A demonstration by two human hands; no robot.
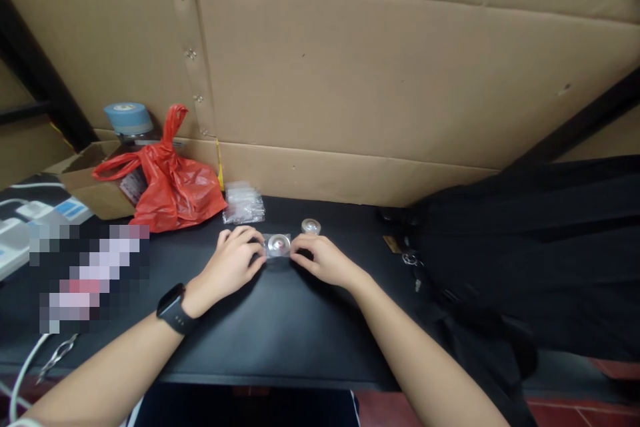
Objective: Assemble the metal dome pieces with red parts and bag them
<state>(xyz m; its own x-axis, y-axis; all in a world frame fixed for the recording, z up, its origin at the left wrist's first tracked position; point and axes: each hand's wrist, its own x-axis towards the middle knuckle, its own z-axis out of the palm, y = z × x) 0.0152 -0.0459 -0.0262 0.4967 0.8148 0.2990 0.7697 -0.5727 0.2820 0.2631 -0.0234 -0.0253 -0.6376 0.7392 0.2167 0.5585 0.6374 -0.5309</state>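
Note:
A small round metallic piece in a clear plastic sleeve (pixel 279 245) is between my two hands, above the black table (pixel 280 340). My left hand (pixel 237 258), with a black watch on its wrist, pinches the sleeve's left edge. On the right edge, the fingertips of my right hand (pixel 320 258) are closed on the sleeve. Just behind my right hand lies a second round shiny piece (pixel 311 225). A stack of clear plastic sleeves (pixel 243 203) rests farther back, to the left.
A tied red plastic bag (pixel 177 190) leans by a cardboard box (pixel 103 187) and a blue-lidded jar (pixel 129 119) at the back left. White plugs and a power strip (pixel 30 233) are far left. A black bag (pixel 525 253) and keys (pixel 411 259) lie right.

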